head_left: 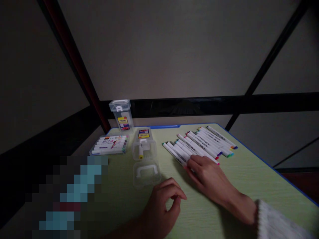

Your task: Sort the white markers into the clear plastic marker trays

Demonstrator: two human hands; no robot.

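Several white markers (pixel 203 142) with coloured ends lie side by side in a slanted row. My right hand (pixel 206 174) rests at the row's near left end, fingers bent over the lower end of a marker (pixel 174 153); its fingertips are partly hidden. Left of it, my left hand (pixel 164 205) hovers near the table's front with curled fingers, the thumb close against the index finger and nothing visible inside. Just beyond that hand lies an opened clear plastic case (pixel 154 151) with one yellow-ended marker (pixel 141 151) in it. Its lid (pixel 147 184), with a handle, faces me.
A lidded clear box (pixel 122 114) stands upright at the back left. Before it, a flat clear pack (pixel 93 150) holds several markers. The pale green table (pixel 194 219) has a blue edge, and a wall panel (pixel 174 59) rises behind. A pixelated patch covers the lower left.
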